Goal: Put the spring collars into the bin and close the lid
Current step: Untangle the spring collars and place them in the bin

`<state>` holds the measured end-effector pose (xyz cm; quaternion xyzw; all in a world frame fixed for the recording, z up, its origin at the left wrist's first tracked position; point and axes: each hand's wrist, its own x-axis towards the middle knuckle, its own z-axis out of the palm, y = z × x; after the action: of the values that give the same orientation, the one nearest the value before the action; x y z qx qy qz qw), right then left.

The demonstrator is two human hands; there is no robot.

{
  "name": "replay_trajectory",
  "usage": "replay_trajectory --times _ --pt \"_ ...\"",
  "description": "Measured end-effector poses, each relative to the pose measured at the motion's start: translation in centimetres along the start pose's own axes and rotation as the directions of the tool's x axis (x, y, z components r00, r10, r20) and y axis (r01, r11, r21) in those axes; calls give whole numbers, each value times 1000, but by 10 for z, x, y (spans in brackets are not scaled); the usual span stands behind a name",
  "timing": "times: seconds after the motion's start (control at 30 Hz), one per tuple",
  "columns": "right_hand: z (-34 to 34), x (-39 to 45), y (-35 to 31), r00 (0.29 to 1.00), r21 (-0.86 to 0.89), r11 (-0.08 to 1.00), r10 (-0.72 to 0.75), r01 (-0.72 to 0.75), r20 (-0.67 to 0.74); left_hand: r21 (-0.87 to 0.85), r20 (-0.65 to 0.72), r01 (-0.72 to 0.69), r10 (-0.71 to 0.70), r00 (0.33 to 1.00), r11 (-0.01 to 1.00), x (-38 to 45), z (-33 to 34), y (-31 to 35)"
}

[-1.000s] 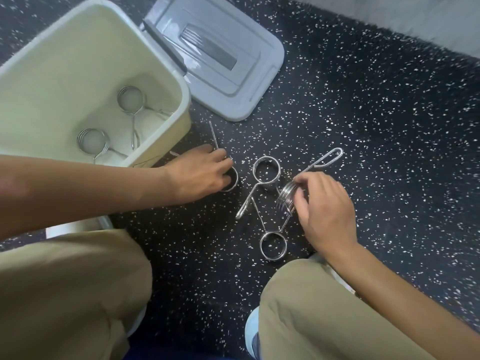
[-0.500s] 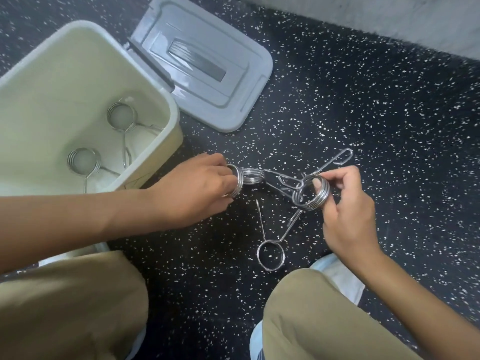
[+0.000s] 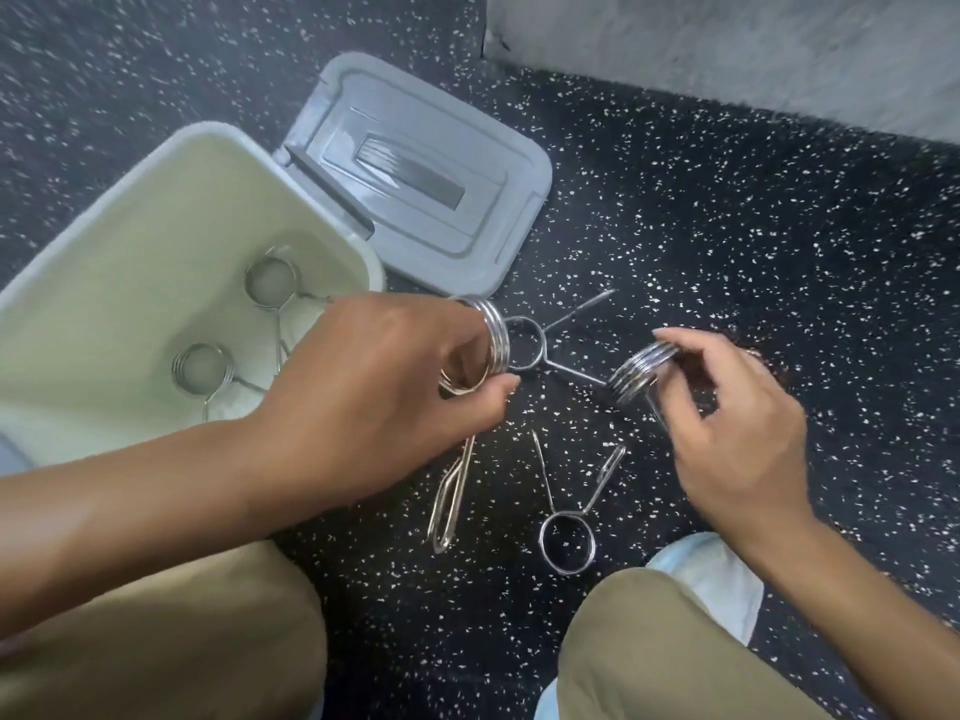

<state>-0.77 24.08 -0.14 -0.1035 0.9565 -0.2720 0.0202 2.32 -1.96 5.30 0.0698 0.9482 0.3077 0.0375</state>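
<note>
A cream bin (image 3: 130, 210) stands open at the left, with two spring collars (image 3: 272, 283) (image 3: 200, 368) on its bottom. Its grey lid (image 3: 421, 184) hangs back from a hinge onto the floor. My left hand (image 3: 374, 392) grips a steel spring collar (image 3: 496, 335) by its coil, handles hanging down, just right of the bin's rim. My right hand (image 3: 737, 433) pinches the coil of another collar (image 3: 641, 374) above the floor. Between the hands a collar (image 3: 524, 343) lies on the floor. One more collar (image 3: 566, 543) lies near my right knee.
The floor (image 3: 727, 226) is black rubber with white speckles. A grey concrete wall or ledge (image 3: 727, 49) runs along the upper right. My knees in tan trousers (image 3: 665, 652) and a pale blue shoe (image 3: 717, 579) fill the bottom of the view.
Both hands have lifted their collars off the floor. The left hand has moved up toward the bin's rim and the right collar has pulled free of the one lying between the hands.
</note>
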Motion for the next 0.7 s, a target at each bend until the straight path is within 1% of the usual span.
replay_trajectory --times 0.13,0.3,0.4,0.5,0.6,0.7 --pt "6 3 -19 999 -16 1000 -20 20 31 0 -35 32 -32 999 999 4 -23 -2" --pt "12 4 -50 998 17 1000 -9 8 58 26 -127 118 -113 985 993 -8 -54 -15" --pt "15 4 -69 997 17 1000 -16 14 76 0 -206 232 -227 952 973 -19 -70 -30" --pt "19 6 -83 996 25 1000 -14 12 85 41 -269 344 -321 908 938 -30 -80 -53" --pt "25 10 -94 993 28 997 -78 75 91 110 -273 445 -403 873 889 -39 -81 -80" --pt "30 16 -107 983 -1 987 -157 158 91 181 -245 518 -472 847 836 -46 -75 -108"
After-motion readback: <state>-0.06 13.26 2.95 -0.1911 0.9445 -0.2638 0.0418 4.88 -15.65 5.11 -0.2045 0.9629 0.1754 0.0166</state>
